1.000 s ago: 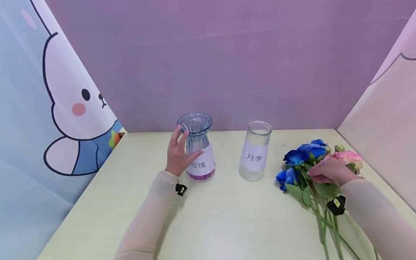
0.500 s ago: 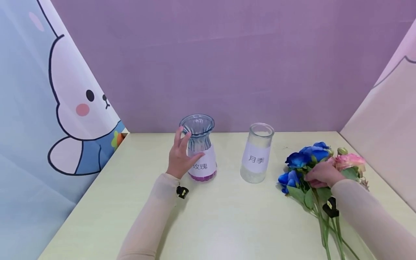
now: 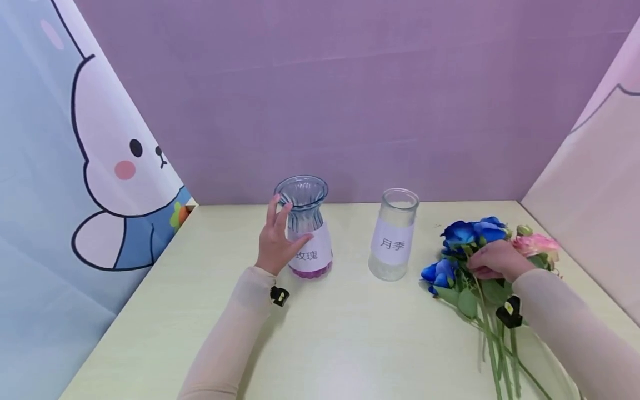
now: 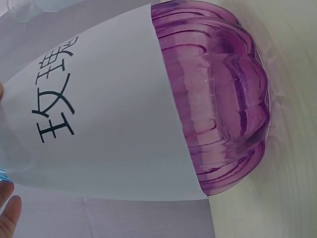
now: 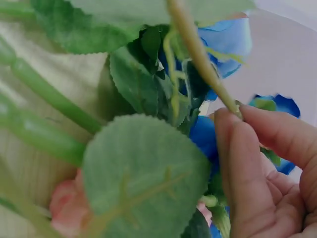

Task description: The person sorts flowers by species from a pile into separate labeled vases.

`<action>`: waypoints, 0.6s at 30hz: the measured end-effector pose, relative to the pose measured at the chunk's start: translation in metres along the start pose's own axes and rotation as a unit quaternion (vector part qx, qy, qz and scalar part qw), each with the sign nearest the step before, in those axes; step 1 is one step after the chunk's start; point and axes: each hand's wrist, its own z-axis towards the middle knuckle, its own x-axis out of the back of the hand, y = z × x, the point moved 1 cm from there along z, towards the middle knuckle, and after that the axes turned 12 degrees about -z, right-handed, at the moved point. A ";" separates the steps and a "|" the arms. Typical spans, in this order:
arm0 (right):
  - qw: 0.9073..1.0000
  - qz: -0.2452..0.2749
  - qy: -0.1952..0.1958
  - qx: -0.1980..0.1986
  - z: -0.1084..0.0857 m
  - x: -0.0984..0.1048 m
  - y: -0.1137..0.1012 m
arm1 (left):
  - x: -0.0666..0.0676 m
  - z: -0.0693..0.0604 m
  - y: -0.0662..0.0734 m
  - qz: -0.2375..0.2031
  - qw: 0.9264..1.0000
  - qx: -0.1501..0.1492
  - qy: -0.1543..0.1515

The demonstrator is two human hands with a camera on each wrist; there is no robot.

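My left hand [image 3: 277, 244] is at a ribbed glass vase [image 3: 306, 214] with a purple base [image 4: 228, 94]. Its fingers curve round the neck, and the thumb lies on the white paper label [image 4: 119, 109]. On the right, my right hand [image 3: 500, 261] is over a bunch of artificial flowers. Close up in the right wrist view, thumb and fingers pinch a thin flower stem [image 5: 198, 54]; leaves hide which bloom it bears. Blue roses [image 3: 457, 233] lie left of the hand, with another blue rose [image 3: 439, 274] lower down. A pink flower [image 3: 537, 244] lies beyond the hand.
Between the hands stands a straight clear glass vase [image 3: 395, 239] with its own white label. Green stems [image 3: 500, 355] trail toward the near edge of the pale table [image 3: 370, 344]. A purple backdrop [image 3: 350, 100] rises behind.
My right hand has shifted slightly left and now pinches a stem; the blue roses and leaves around it have moved a little. My left hand stays at the ribbed vase.
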 end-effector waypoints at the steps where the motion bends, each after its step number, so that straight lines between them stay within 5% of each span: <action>1: 1.000 0.004 0.002 0.002 0.000 0.001 0.000 | 0.000 0.000 0.000 -0.001 1.000 0.001 0.000; 13: 0.993 0.097 0.047 0.054 -0.009 0.006 -0.010 | 0.000 -0.001 -0.001 0.008 1.000 0.020 -0.012; 15: 0.986 0.146 0.054 0.063 -0.013 0.002 -0.010 | 0.000 -0.001 0.000 0.009 1.000 0.021 -0.012; 18: 0.962 0.254 0.059 0.080 -0.020 -0.005 -0.010 | 0.000 -0.001 0.001 0.010 1.000 0.022 -0.013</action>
